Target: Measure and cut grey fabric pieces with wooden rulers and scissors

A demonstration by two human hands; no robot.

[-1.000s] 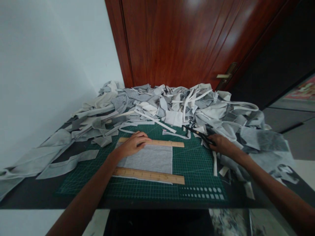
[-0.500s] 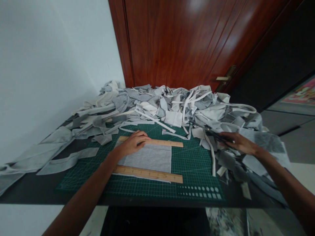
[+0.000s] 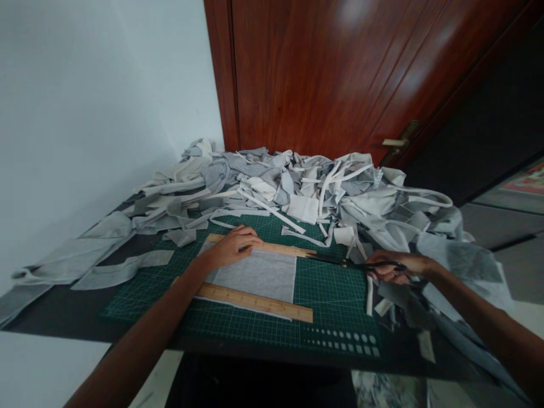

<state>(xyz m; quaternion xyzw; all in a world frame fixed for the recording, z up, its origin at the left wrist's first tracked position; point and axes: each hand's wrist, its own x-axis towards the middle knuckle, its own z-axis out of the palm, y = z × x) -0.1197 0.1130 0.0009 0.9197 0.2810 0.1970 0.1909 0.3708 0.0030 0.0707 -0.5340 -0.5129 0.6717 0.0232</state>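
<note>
"Where's the grey cloth [image 3: 255, 276]?"
"On the green mat [image 3: 331, 300], between near ruler [image 3: 255, 300] and far ruler [image 3: 289, 249]; likely light, floppy: hold its edges."
"Fingers?"
"Left hand [image 3: 234, 247]: bunched atop far ruler, can't tell if pinching; right hand [image 3: 387, 268]: curled around scissors [image 3: 346, 263]."

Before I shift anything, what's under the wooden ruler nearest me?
Gray fabric shows beyond the ruler, and a pale fabric edge in front of it, over the green cutting mat. Whatever lies directly beneath is covered.
</note>
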